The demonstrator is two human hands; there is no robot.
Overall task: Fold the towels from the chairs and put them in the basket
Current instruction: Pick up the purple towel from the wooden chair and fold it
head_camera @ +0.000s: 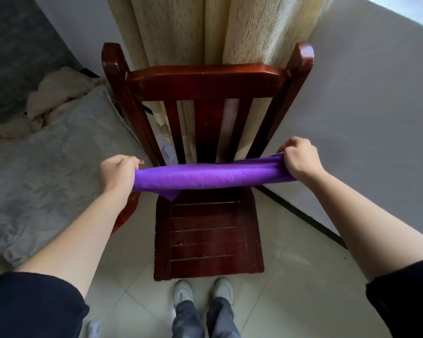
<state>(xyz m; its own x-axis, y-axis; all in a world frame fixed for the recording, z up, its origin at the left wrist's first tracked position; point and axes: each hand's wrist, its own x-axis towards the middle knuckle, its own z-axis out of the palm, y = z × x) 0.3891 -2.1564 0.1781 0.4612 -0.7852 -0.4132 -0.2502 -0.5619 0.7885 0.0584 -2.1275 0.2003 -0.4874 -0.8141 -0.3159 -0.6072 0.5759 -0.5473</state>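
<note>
A purple towel (205, 175) is stretched out level between my two hands, above the seat of a dark red wooden chair (205, 230). My left hand (117, 173) grips the towel's left end and my right hand (300, 159) grips its right end. A small corner of the towel hangs down near the left end. The chair's slatted back (200, 81) rises behind the towel. No basket is in view.
A bed with a grey patterned cover (47, 167) lies to the left, with beige bedding (59, 93) bunched at its far end. A yellow curtain (205, 28) hangs behind the chair. A grey wall (364, 118) runs along the right. My feet (203, 291) stand on pale floor tiles.
</note>
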